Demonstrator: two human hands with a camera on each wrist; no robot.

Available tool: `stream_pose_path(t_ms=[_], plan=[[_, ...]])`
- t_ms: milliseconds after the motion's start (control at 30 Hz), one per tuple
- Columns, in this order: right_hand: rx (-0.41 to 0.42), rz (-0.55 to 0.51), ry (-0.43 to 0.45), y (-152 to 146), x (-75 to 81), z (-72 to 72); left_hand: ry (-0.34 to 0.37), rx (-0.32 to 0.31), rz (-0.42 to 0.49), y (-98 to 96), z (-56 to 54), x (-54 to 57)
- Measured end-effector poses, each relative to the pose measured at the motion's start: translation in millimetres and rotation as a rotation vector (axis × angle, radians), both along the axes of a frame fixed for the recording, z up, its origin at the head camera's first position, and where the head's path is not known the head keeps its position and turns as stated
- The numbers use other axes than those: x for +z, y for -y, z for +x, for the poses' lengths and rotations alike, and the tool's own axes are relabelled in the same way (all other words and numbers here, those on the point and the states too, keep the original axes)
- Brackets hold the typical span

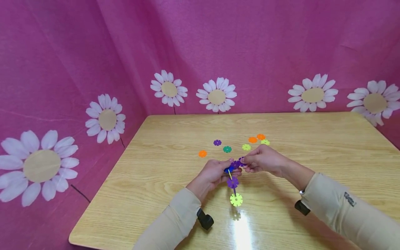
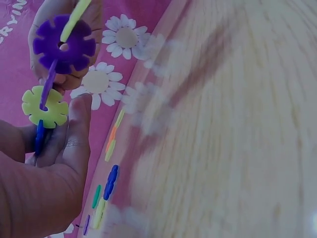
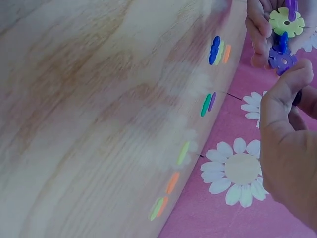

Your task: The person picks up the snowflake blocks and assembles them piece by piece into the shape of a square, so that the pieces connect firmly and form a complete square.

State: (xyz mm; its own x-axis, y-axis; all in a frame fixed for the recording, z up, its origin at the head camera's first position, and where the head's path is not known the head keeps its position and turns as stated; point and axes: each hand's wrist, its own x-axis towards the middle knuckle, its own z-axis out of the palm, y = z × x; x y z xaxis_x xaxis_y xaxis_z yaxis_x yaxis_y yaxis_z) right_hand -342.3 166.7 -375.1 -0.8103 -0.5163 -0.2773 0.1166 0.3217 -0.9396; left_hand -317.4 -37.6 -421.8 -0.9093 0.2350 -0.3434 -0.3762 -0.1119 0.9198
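Observation:
Slotted flower-shaped plastic discs form a linked chain above the table. My left hand [image 1: 214, 172] holds the chain at a blue disc [image 1: 228, 169], its fingers partly behind it. Below that hang a purple disc [image 1: 232, 182] and a yellow-green disc [image 1: 236, 199], joined by a purple disc seen edge-on. My right hand [image 1: 265, 160] pinches a purple disc [image 1: 241, 161] against another purple disc [image 1: 235, 164] at the chain's upper end. Whether these two are slotted together I cannot tell. In the right wrist view, the fingers mostly hide the dark pinched disc [image 3: 297, 98].
Loose discs lie on the wooden table [image 1: 140, 194] beyond the hands: orange [image 1: 202, 153], purple [image 1: 217, 142], green [image 1: 227, 149], yellow-green [image 1: 246, 147] and more orange [image 1: 260, 136]. A pink flowered cloth [image 1: 250, 45] hangs behind the table and on its left.

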Motion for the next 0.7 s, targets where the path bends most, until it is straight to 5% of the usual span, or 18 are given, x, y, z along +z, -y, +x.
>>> stream_pose_path(t_ms=[300,700], plan=[[0.051,0.086,-0.111,2.7,6.1,-2.2,0.004,0.029,-0.002,-2.1,-1.7,1.7],[-0.025,0.085,-0.171,8.0,2.5,0.9,0.006,0.07,0.002,-6.1,-5.8,4.4]])
